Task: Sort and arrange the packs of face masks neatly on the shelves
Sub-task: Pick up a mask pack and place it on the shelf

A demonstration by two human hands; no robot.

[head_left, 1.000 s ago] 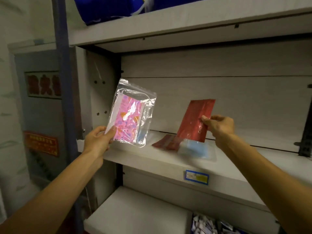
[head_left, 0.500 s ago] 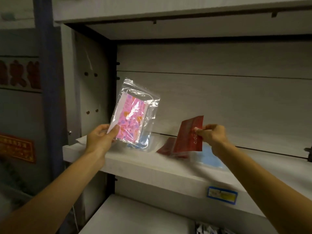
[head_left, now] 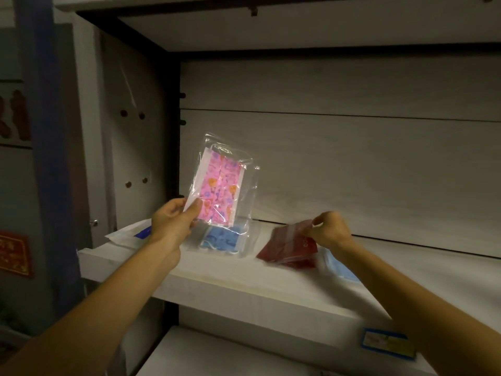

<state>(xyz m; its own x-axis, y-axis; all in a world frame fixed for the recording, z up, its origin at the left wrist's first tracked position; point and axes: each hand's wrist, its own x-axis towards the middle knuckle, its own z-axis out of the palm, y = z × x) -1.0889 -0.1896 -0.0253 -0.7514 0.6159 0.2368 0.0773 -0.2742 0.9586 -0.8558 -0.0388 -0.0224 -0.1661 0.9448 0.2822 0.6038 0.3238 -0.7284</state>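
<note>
Two hands are in the picture: the left hand (head_left: 170,226) at centre left and the right hand (head_left: 329,230) at centre right. One pink patterned mask pack (head_left: 221,189) stands up in the middle of the frame. Below it lies one blue patterned mask pack (head_left: 223,240). At centre right is a blurred pile of red packs (head_left: 288,249) (at least two, the exact number cannot be told). One plain blue pack (head_left: 341,267) shows at right, partly hidden by the arm. One white pack (head_left: 127,236) lies at centre left. One blue-edged label (head_left: 387,341) sits at lower right. Two shelf boards (head_left: 244,289) are seen.
</note>
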